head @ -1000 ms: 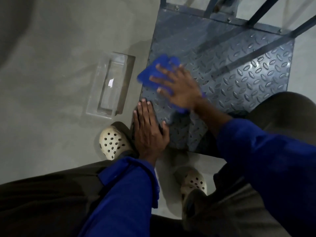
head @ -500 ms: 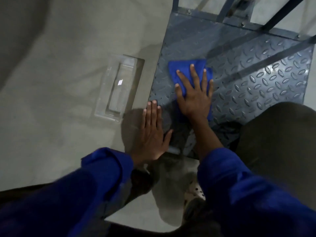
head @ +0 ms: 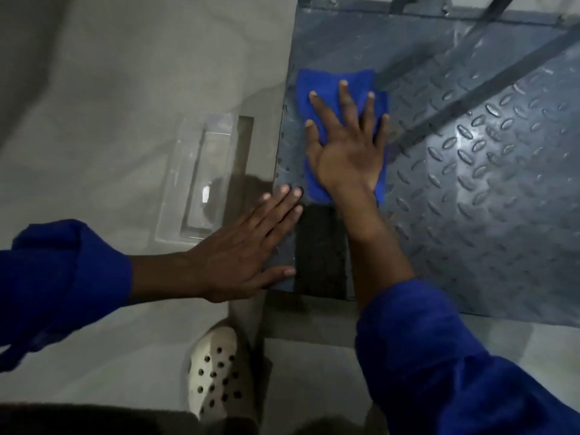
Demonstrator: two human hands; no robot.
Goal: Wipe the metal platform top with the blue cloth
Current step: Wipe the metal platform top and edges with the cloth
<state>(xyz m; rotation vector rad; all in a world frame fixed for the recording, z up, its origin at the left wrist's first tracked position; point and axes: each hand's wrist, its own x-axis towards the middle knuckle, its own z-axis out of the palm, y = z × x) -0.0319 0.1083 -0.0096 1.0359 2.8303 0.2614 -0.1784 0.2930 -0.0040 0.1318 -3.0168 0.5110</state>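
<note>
The metal platform [head: 470,189] is a grey tread plate with raised oval studs, filling the upper right of the head view. A blue cloth [head: 326,89] lies flat near the platform's left edge. My right hand [head: 348,142] presses down on the cloth with fingers straight and spread. My left hand [head: 241,252] rests flat on the platform's near left corner, fingers straight, holding nothing.
A clear plastic tray [head: 204,180] lies on the concrete floor [head: 125,89] just left of the platform. Dark metal bars [head: 489,7] rise along the platform's far edge. My foot in a white perforated clog [head: 216,375] stands below the platform's near edge.
My right hand has slid the cloth from the platform's left edge a little further onto the plate. My left arm has swung out to the left while its hand stays on the corner.
</note>
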